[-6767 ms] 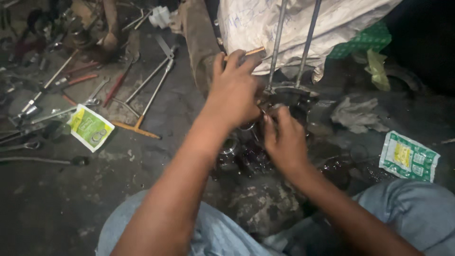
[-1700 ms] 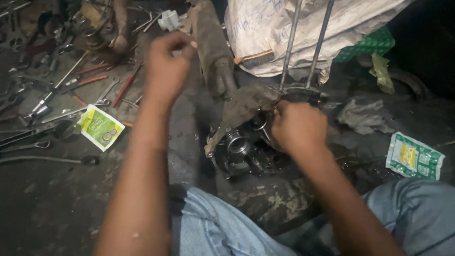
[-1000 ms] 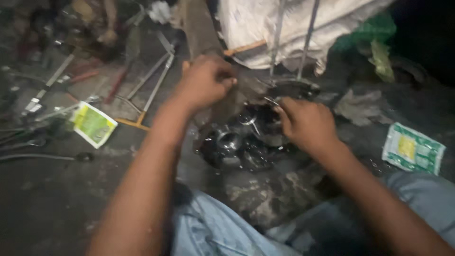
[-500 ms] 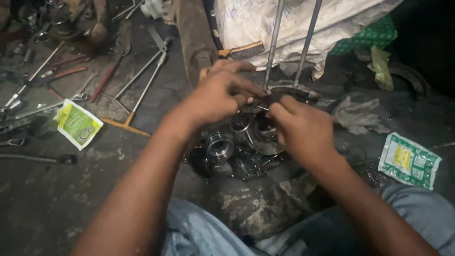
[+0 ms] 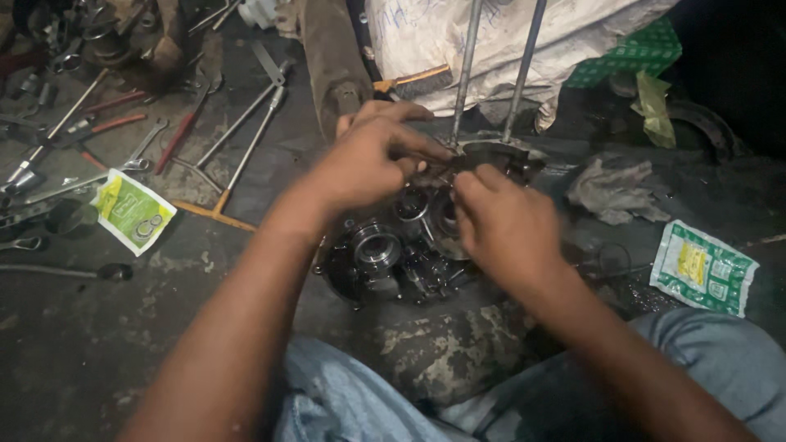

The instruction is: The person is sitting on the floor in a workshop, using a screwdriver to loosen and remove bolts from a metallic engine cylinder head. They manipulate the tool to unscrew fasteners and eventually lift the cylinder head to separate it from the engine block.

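A greasy open engine case [image 5: 385,266] with gears and bearings lies on the dark floor between my knees. Two upright metal rods [image 5: 465,74] rise from its far end. My left hand [image 5: 372,155] hovers over the far part of the case, fingers pinched together on a small dark part I cannot make out. My right hand [image 5: 499,225] sits just right of it, fingertips meeting the left hand's at the same small part, above the gears.
Spanners and long tools [image 5: 237,135] lie scattered at the upper left, with a green-white packet [image 5: 131,211] near them. A second green packet [image 5: 702,266] and a grey rag [image 5: 616,192] lie at the right. A white sack [image 5: 508,37] stands behind the case.
My left hand went up to the far left, then came back down to the case. Both hands now meet over the gears, fingertips closer than half a second ago.
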